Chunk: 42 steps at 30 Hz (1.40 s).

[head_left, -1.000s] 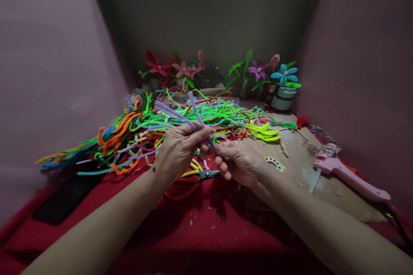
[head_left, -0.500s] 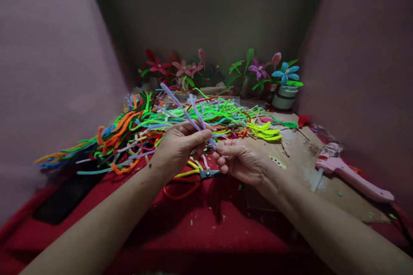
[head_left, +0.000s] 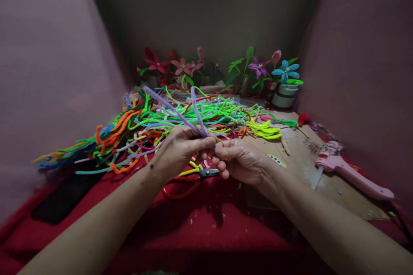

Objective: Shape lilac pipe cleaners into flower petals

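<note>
My left hand (head_left: 180,148) pinches a small bunch of lilac pipe cleaners (head_left: 180,114) that fan up and away to the left. My right hand (head_left: 240,161) grips the lower ends of the same lilac pipe cleaners, its fingertips touching those of the left. Both hands hover just above a red cloth (head_left: 206,227). Behind them sprawls a big heap of pipe cleaners (head_left: 135,126) in green, orange, red and blue. A pair of scissors (head_left: 190,180) with red handles lies on the cloth right under my hands.
A pink glue gun (head_left: 348,174) lies on a cardboard sheet (head_left: 303,159) at the right. Pipe-cleaner flowers in small pots (head_left: 284,90) line the back wall. A dark flat object (head_left: 61,200) rests at the left on the cloth. Pink walls close in both sides.
The lilac strands have tilted further to the left and my hands have come closer together, fingertips now meeting.
</note>
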Tool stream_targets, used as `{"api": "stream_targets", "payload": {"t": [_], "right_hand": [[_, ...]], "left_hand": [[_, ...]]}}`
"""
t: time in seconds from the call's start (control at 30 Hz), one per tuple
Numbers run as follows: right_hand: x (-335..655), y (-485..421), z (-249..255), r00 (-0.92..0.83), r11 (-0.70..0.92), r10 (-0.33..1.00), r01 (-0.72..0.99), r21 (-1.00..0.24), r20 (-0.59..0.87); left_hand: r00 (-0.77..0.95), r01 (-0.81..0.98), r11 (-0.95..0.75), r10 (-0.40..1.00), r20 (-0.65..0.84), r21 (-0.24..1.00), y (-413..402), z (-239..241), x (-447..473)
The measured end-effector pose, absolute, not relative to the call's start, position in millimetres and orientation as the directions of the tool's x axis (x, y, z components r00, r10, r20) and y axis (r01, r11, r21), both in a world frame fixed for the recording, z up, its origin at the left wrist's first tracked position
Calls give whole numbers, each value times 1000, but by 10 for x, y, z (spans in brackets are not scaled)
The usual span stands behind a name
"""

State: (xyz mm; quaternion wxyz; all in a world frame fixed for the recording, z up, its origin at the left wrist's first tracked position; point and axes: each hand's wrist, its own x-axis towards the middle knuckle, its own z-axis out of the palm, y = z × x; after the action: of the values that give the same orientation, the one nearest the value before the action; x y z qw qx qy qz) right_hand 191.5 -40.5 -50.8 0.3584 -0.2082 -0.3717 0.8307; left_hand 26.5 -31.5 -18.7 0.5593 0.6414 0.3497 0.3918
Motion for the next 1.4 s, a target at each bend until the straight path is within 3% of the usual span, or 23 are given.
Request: {"api": "stream_targets", "payload": {"t": [0.23,0.47,0.7,0.93,1.17,1.4], "right_hand": [[1900,-404,-499,-564,-391,820,-430,-814,-96],[1845,-463,-432,-316,-142,948,-316,-938,-37],[1823,-479,-401,-263,-140,961,-180,-974,-90],[1846,-474,-393,-255,1,966,-169,-986,44],[1845,-474,-412,-244,-59,970,-189,-980,-11],[1855,-456,-423,-258,-90,966,-233,-968,-27]], "left_hand": [[388,28,-110,917,91,993,-331,-179,290],[302,116,-82,952,44,990,-338,-147,347],[113,27,-21,993,17,999,-278,-159,334],[219,-19,-46,974,49,999,-263,-213,371],[222,-198,19,975,26,980,-209,-161,288],[361,-94,108,930,-67,990,-210,-231,302]]}}
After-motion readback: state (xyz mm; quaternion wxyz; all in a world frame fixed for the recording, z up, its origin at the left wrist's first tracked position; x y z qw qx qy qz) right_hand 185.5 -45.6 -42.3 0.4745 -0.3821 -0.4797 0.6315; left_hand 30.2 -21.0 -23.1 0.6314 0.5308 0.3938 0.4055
